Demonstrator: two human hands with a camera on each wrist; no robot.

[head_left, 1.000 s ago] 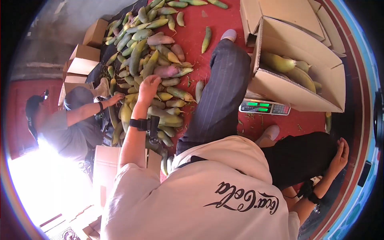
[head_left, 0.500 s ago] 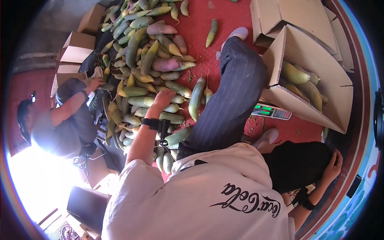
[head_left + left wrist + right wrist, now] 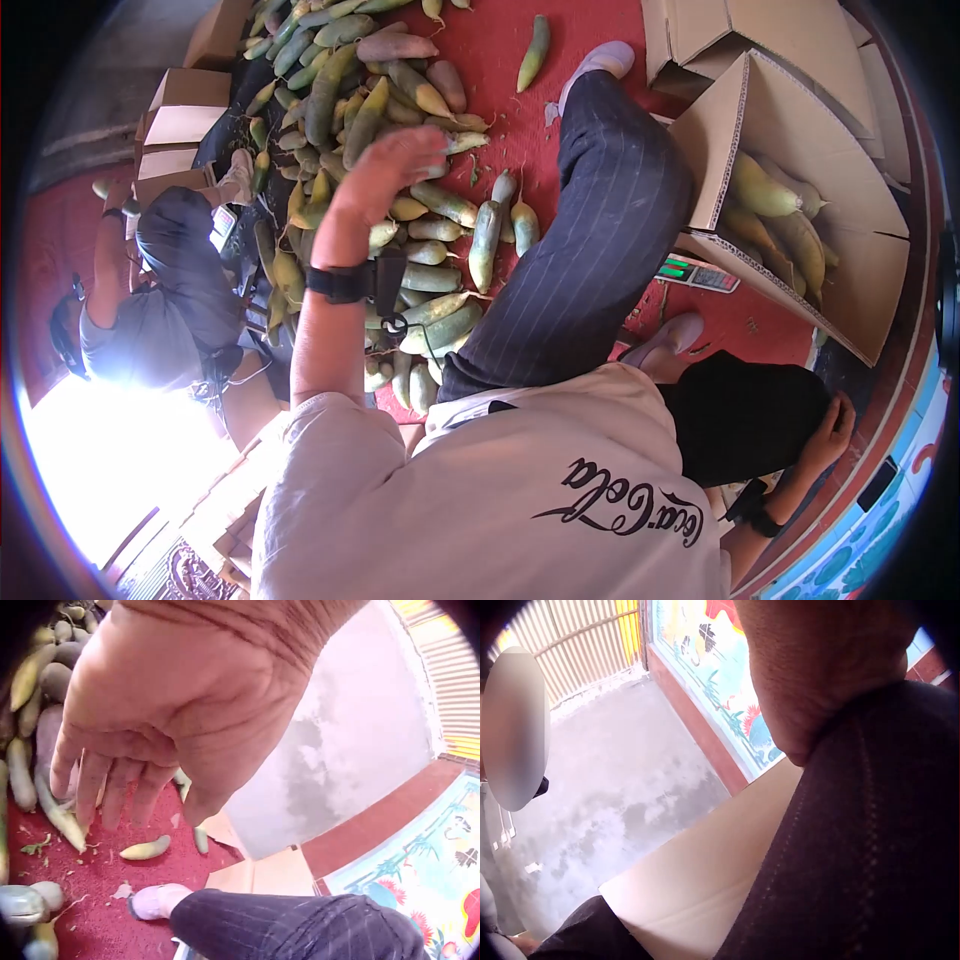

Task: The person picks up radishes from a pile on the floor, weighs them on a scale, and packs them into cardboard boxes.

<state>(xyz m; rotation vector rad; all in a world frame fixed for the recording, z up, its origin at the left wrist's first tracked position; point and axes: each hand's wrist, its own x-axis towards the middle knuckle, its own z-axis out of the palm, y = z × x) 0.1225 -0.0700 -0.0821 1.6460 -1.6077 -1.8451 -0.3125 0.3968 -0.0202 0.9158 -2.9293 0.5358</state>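
My left hand (image 3: pixel 395 170) is held over a big pile of long green radishes (image 3: pixel 330 100), with nothing in its grasp. In the left wrist view its palm and loosely extended fingers (image 3: pixel 142 795) show above the red floor covering, with a pinkish radish (image 3: pixel 51 750) partly behind them. Several green radishes (image 3: pixel 486 245) lie beside my striped trouser leg (image 3: pixel 590 220). My right hand (image 3: pixel 830 430) rests on my right knee (image 3: pixel 760 415), its fingers relaxed. In the right wrist view, only part of that hand (image 3: pixel 817 682) shows by the dark cloth.
An open cardboard box (image 3: pixel 860 230) holding several large green radishes (image 3: pixel 775 215) stands at right by a digital scale (image 3: pixel 700 273). More cardboard boxes (image 3: pixel 780 40) are behind it. Another person (image 3: pixel 150 320) sits at left, arm raised with a green radish (image 3: pixel 101 187). One radish (image 3: pixel 534 55) lies apart.
My left hand moved down to the pile's near right side, then lifted back up and left, empty. The other person's arm swung from the pile out left. My right hand stayed at the knee.
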